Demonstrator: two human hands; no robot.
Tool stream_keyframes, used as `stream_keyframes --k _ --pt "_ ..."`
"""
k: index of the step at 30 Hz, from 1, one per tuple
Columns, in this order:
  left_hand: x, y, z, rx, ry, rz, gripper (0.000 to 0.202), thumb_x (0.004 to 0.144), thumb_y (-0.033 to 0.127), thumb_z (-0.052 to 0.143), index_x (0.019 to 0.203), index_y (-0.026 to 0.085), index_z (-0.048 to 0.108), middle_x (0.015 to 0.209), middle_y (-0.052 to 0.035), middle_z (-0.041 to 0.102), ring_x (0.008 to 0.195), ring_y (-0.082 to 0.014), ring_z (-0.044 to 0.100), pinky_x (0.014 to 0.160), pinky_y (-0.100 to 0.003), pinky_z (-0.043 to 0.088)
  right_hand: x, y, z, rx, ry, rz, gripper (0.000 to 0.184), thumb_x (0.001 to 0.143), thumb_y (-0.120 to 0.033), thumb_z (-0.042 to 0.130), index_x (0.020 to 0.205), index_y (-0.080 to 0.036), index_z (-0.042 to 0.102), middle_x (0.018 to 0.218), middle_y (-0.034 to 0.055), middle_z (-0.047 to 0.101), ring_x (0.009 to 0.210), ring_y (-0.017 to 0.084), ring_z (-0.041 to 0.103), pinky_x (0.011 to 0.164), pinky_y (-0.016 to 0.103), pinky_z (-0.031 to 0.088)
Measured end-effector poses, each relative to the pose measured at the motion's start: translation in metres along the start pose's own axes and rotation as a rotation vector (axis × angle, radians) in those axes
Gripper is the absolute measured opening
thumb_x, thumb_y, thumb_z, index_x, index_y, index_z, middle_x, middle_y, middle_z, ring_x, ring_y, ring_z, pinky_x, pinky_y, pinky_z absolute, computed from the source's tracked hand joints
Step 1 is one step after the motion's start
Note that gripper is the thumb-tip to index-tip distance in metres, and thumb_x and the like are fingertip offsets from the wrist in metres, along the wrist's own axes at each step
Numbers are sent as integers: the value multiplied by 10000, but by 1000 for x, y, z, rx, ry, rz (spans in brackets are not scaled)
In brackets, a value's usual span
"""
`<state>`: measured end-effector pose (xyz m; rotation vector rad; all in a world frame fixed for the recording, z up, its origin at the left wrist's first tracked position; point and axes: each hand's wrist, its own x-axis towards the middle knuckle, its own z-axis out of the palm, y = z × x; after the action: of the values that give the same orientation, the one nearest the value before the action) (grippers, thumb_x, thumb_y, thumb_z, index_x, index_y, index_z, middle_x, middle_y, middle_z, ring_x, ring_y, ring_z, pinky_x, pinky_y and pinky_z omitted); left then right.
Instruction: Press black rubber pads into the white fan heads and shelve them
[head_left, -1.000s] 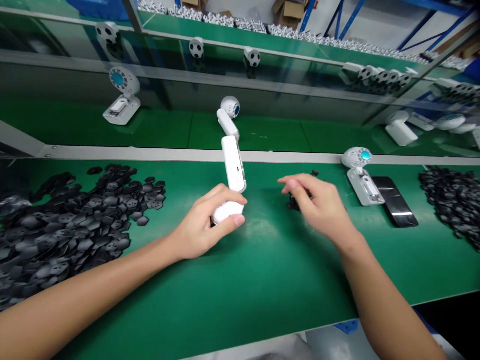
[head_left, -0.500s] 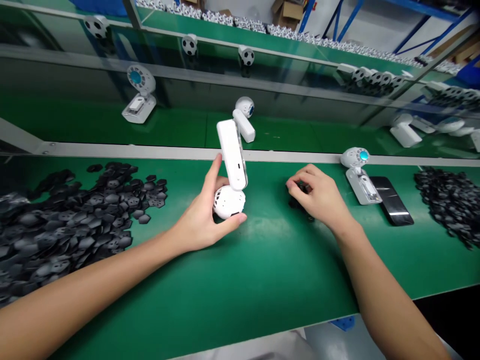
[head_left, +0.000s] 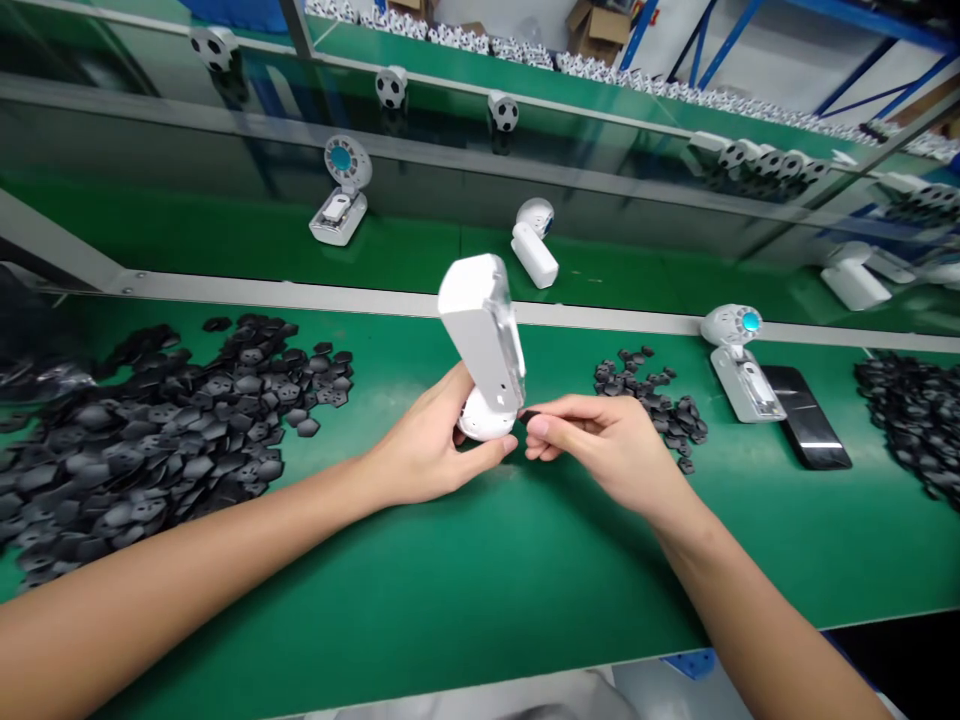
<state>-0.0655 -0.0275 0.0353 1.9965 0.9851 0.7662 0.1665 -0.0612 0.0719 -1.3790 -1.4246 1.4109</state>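
White plastic housing with a rounded ball base (head_left: pixel 484 418) sits at frame centre, upright in my left hand (head_left: pixel 435 445), raised above the green bench (head_left: pixel 465 610), fingers (head_left: pixel 480 450) curled closed around the ball. My right hand (head_left: pixel 604 445) pinches a small black hexagonal piece (head_left: pixel 529 416) just beside the ball. Brace both hands close together for steady control.

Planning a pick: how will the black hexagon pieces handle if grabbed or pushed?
Looking thin and flat, the black hexagonal pieces are probably light and hard to lift from the green mat. Overlapping in heaps, they'd likely shift together when pushed.
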Motion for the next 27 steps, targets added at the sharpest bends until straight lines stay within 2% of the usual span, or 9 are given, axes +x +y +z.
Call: stream_keyframes --k 3,7,12,16,22,27 --pt "-1 -1 1 19 -35 80 485 923 320 727 1361 240 536 1197 -77 686 988 -239 680 825 -345 536 0 0 6 43 -13 59 198 833 -379 895 843 -192 830 713 33 782 671 184 757 668 275 646" --pt "-3 -2 3 -3 -70 105 469 931 297 684 1370 242 527 1213 -87 671 1008 -241 686 840 -366 547 -1 0 13 33 10 110 213 775 -356 934 798 -188 806 682 25 771 638 171 735 640 249 614" --pt "-4 6 9 23 -29 34 589 893 522 764 1386 286 544 1239 -67 681 1036 -268 696 835 -389 559 -2 -2 17 -40 69 91 287 756 -445 922 777 -182 810 727 46 780 642 193 719 589 272 586" --pt "-3 13 13 43 23 -15 563 938 573 715 1401 293 556 1249 -73 696 1015 -272 709 783 -384 553 -3 0 17 -38 89 91 285 767 -446 903 736 -186 790 675 35 755 621 205 721 579 285 611" --pt "-6 16 13 47 30 58 552 959 504 711 1433 280 537 1289 -102 685 1048 -281 722 820 -409 573 -7 1 16 -58 79 -5 232 836 -364 832 697 -197 751 691 33 768 599 201 711 563 279 593" --pt "-9 23 10 62 7 105 474 951 410 711 1370 267 544 1299 -120 666 1113 -289 703 893 -422 591 -9 2 15 -174 91 -117 187 847 -240 788 669 -196 748 618 -4 722 563 175 664 508 250 476"
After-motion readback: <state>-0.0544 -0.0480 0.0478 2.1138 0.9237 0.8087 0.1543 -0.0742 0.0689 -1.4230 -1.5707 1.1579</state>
